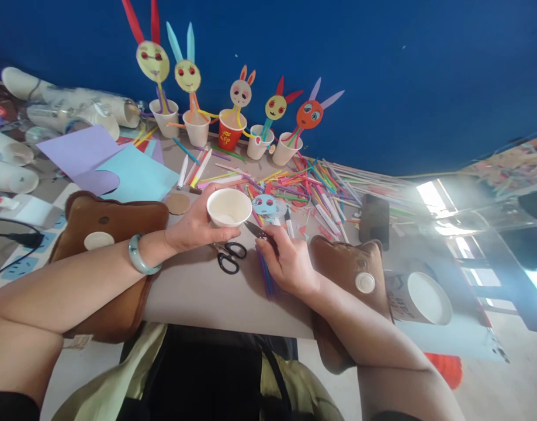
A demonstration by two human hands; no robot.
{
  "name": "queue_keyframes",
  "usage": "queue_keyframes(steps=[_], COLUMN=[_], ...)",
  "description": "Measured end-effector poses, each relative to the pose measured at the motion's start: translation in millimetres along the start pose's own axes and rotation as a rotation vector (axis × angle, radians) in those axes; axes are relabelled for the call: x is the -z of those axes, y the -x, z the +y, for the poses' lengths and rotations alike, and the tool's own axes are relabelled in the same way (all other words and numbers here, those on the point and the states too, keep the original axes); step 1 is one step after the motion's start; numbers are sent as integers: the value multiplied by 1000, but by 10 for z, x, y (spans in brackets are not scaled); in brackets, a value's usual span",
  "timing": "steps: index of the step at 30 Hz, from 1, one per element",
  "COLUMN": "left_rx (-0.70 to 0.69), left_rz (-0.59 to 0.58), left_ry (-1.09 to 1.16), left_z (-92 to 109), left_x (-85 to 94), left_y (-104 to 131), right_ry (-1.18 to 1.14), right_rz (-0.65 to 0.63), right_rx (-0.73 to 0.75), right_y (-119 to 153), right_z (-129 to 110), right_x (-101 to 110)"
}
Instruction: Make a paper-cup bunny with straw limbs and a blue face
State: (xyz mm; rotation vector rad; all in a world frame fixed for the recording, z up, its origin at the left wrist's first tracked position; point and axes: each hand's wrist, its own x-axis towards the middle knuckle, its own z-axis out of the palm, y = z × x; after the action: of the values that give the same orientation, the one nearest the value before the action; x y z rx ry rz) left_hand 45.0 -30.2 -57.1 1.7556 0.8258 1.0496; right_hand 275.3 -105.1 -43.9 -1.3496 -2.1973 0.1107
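My left hand (pixel 193 225) is wrapped round a white paper cup (pixel 229 209), its open rim tilted towards me. Close to the cup's right side, my right hand (pixel 288 257) grips a small dark pointed tool (pixel 256 230), which looks like a knife; its tip is at the cup's side. Black-handled scissors (pixel 228 260) lie on the table below the cup. Purple and blue pipe cleaners (pixel 267 275) lie beneath my right hand. A light blue paper face (pixel 264 203) rests just beyond it.
Several cups with paper rabbit faces (pixel 194 126) stand along the blue wall. Coloured sticks and pens (pixel 294 181) cover the table's middle. Brown cushions (pixel 119 269) lie under both forearms. A dark phone (pixel 374 219) lies right; purple and blue paper (pixel 141 175) lies left.
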Motion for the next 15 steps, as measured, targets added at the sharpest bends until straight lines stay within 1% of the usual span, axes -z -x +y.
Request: queue_keyframes(steps=[3,9,15], left_rx=[-19,0,39], left_rz=[22,28,24], left_ry=[-22,-18,31], left_z=[3,41,46], left_x=[-12,-21,-32], left_y=[-3,-18,-24], right_ry=[28,58,49], right_rz=[19,-17,-16], right_rx=[17,-29,-16], right_y=[4,4,-5], right_z=[6,2,-10], right_x=[2,2,0])
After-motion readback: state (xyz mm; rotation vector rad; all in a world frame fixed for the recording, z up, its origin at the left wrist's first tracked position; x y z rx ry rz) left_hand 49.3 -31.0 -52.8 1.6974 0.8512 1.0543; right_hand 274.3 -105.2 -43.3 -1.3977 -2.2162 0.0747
